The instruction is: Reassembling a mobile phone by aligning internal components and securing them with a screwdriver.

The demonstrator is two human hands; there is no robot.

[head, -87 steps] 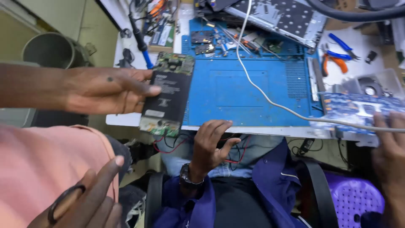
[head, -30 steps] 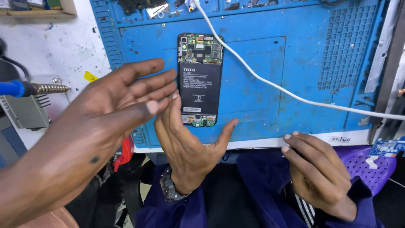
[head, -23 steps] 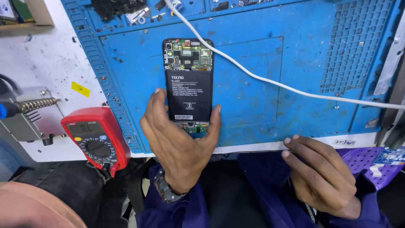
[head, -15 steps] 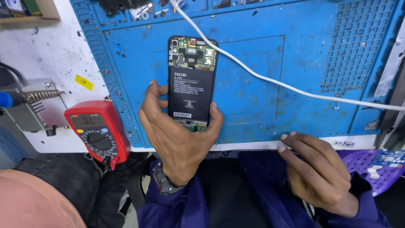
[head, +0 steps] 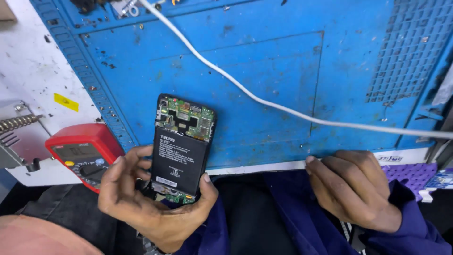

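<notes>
Nearest the camera, at 7 o'clock, is a patch of pink cloth [head: 28, 238], probably the wearer's own clothing. Neither of the wearer's hands is in frame, so the state of either grip cannot be told. The blue-sleeved hands look to be a co-worker's. The co-worker's left hand [head: 146, 203] has its grip closed round the lower end of the opened phone [head: 181, 146], thumb on one edge and fingers on the other. The phone lies back-up at 8 o'clock, over the near edge of the blue mat [head: 264, 71]. Holding it well likely means pressing only the frame edges, clear of the bare circuit board. The co-worker's right hand [head: 354, 186] rests empty at 4 o'clock. A red multimeter [head: 80, 151] sits at 9 o'clock on the bench [head: 28, 71], and beyond it a white cable [head: 283, 107] crosses the mat.
</notes>
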